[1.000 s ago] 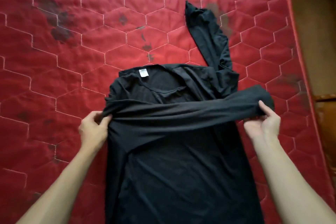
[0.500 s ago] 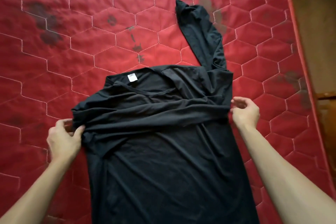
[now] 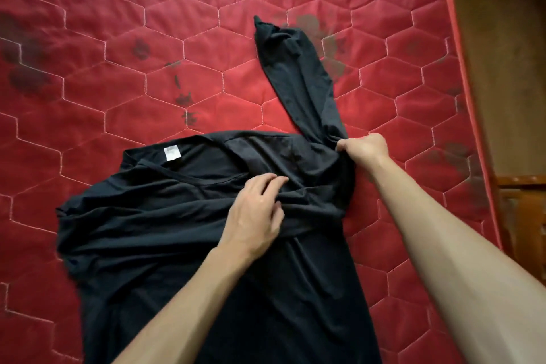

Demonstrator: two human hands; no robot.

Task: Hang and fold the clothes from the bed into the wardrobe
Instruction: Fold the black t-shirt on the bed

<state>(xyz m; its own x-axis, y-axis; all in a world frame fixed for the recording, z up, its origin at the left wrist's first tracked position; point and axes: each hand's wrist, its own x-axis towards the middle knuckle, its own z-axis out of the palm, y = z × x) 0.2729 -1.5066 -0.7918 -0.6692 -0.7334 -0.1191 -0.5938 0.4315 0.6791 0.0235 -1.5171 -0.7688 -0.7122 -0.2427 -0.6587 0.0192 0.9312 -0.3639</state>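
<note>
A black long-sleeved shirt [image 3: 183, 245] lies on the red quilted mattress [image 3: 88, 68], collar with a white tag [image 3: 172, 153] toward the far side. One sleeve is folded across the chest. The other sleeve [image 3: 298, 77] stretches away to the upper right. My left hand [image 3: 257, 216] rests on the folded sleeve near the middle of the chest, fingers loosely spread on the cloth. My right hand [image 3: 366, 148] grips the shirt at the right shoulder, where the far sleeve begins.
The mattress has dark stains in several spots. Its right edge [image 3: 461, 74] runs diagonally, with a brown floor [image 3: 502, 38] beyond it and a wooden piece of furniture [image 3: 526, 210] at the far right.
My left hand let go of the shirt's left edge and moved right onto the chest. My right hand moved up to the right shoulder and closed on the cloth there.
</note>
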